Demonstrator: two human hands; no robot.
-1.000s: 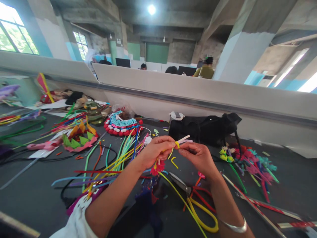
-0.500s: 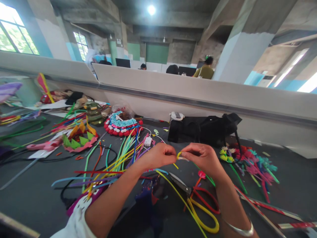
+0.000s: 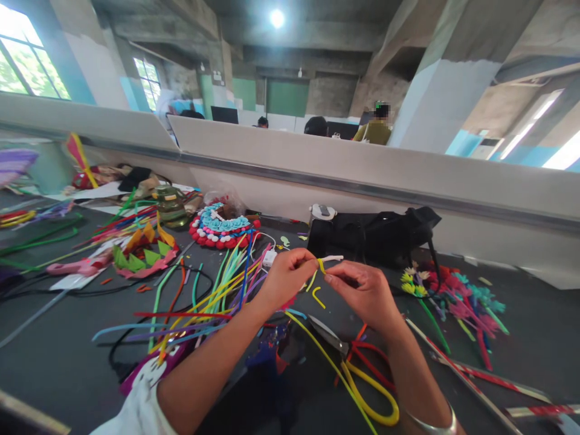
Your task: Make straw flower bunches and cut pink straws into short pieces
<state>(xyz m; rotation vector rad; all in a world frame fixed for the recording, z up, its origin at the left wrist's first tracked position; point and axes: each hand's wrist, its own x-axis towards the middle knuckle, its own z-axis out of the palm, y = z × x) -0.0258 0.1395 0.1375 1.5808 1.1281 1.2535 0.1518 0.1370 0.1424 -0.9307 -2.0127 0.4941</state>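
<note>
Dark counter (image 3: 534,314) — yellow strip (image 3: 321,265) is held in narrow grips of left hand (image 3: 290,275) and right hand (image 3: 365,293), against pale strip (image 3: 334,258) — wrapping step, seemingly; snug tension is apparently needed.

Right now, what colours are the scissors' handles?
One yellow handle and one red handle, partly hidden behind the forearm; best seen in the head view.

ceiling lamp (image 3: 277,18): glare | left window (image 3: 27,57): overexposed | ceiling (image 3: 312,33): dim | edges: stretched

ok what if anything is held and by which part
A narrow bent yellow strip: the left hand pinches its upper part, beside a thin pale strip; the right hand seemingly pinches its lower end.
</note>
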